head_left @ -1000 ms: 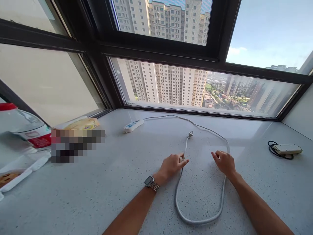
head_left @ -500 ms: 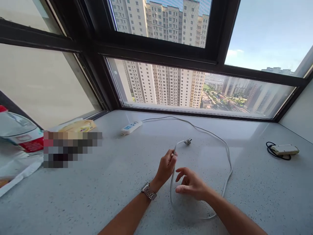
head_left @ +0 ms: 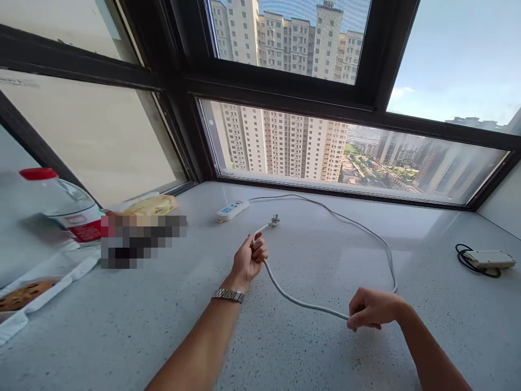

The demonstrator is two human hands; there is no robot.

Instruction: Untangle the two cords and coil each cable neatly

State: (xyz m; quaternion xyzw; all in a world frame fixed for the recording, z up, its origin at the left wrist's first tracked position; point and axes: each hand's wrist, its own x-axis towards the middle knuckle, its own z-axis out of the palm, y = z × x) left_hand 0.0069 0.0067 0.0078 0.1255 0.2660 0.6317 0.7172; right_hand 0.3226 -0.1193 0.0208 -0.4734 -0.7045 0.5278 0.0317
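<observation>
A white power cord [head_left: 299, 302] runs between my two hands, sagging slightly over the speckled countertop [head_left: 285, 353]. My left hand [head_left: 249, 258], with a metal watch on the wrist, is closed around the cord a short way below its plug [head_left: 275, 220]. The plug sticks out beyond my fist, its prongs pointing up. Over to the right, my right hand [head_left: 372, 309] pinches the cord between thumb and fingers. From there the cord loops back along the far side to a white power strip [head_left: 233, 210], which lies near the window.
At the left stand a large red-capped bottle [head_left: 77, 212], a yellow package [head_left: 150, 206] and a tray with a cookie [head_left: 28, 296]; a pixelated patch hides something beside them. On the right lies a pale adapter [head_left: 488, 259] with a black cable. A dark-framed window [head_left: 280, 100] borders the back.
My left hand has moved left with the plug end. My right hand, open before, has moved right and closed on the cord, stretching it out between both hands. The view has shifted slightly.
</observation>
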